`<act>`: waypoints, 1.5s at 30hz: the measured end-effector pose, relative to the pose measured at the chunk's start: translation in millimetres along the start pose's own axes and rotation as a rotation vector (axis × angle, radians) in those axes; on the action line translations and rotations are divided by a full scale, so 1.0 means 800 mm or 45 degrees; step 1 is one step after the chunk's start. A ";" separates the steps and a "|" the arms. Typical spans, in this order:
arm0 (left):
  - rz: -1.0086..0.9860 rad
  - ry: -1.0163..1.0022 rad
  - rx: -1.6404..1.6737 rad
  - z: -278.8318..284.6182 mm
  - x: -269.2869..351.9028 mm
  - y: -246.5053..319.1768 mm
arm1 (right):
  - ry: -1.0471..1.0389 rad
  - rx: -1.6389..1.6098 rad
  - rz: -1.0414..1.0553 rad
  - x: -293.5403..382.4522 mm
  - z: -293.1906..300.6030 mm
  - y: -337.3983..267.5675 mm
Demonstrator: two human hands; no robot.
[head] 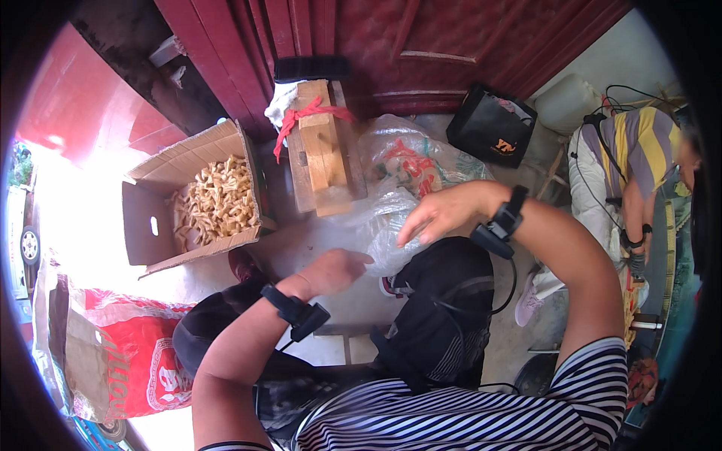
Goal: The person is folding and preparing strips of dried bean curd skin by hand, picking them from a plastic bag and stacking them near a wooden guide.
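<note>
My left hand [338, 270] hangs in front of me, bent at the wrist, with the index finger pointing right; whether it holds anything is unclear. To its right, my right hand [445, 211] is over a clear plastic bag [389, 225] with red and green print, fingers bent downward. I cannot tell whether it touches the bag. Just beyond my hands stands a wooden block fixture [321, 152] on a board, tied with a red cloth strip [293, 121]. On the left, a cardboard box [149, 222] lies open towards me, holding many small light-brown knotted pieces [223, 197].
A black paper bag [491, 129] and a white plastic jug [567, 104] stand by the dark red door [440, 34]. A red printed sack [135, 349] is at lower left. At right, a co-worker [637, 152] in a striped shirt bends over a work surface.
</note>
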State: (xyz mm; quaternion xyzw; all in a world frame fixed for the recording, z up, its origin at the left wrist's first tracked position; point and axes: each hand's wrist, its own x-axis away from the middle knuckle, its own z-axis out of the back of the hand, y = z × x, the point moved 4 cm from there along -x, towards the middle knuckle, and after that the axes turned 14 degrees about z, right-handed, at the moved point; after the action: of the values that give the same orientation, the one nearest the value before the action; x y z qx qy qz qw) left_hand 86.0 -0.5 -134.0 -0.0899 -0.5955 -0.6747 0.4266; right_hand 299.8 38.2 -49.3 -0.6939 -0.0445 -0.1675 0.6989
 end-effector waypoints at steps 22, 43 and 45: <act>-0.260 0.616 -0.850 -0.046 -0.164 0.070 | 1.226 0.962 -0.454 0.165 0.006 0.150; -0.425 0.267 -0.349 -0.051 -0.159 0.071 | 0.895 1.100 -0.659 0.025 0.044 0.245; -0.338 0.281 -0.566 -0.057 -0.155 0.066 | 0.753 0.660 -0.642 0.009 0.057 0.249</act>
State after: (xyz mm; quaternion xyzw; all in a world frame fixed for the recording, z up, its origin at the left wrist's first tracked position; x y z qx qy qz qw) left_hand 216.4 21.6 -186.5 -0.0285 -0.3892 -0.8445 0.3667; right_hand 373.3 78.1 -236.2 -0.3863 -0.0509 -0.5061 0.7695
